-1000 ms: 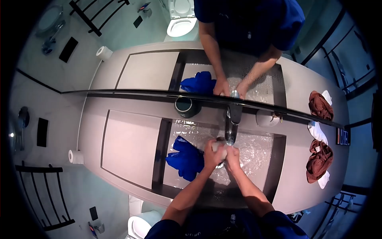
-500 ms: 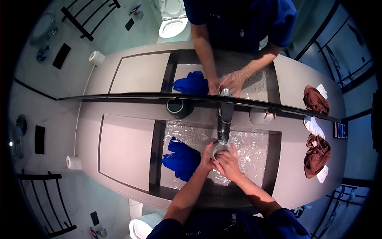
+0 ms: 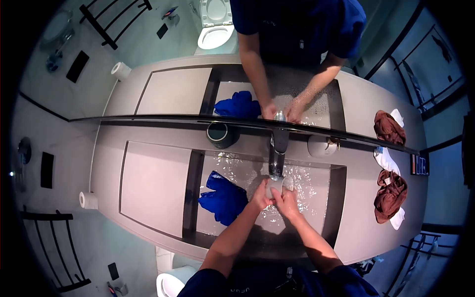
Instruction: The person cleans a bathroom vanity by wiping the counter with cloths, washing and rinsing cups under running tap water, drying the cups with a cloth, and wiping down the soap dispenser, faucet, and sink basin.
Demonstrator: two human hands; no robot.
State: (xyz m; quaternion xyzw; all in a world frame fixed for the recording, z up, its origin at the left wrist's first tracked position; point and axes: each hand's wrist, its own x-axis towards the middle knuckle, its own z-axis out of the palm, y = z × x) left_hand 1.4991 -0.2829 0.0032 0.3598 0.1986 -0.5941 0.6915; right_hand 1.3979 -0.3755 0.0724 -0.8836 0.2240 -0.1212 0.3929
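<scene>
Whitish cup (image 3: 274, 188), one, tilted beneath the faucet (image 3: 277, 151) mid-basin (image 3: 335, 203), partly curled fingers of left hand (image 3: 261, 197) and right hand (image 3: 288, 202) gripping it from both sides, apparently steadying it under water; blue cloth (image 3: 222, 200) lies left.

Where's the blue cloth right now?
In the head view, the blue cloth is in the left side of the sink, left of the faucet and hands.
</scene>
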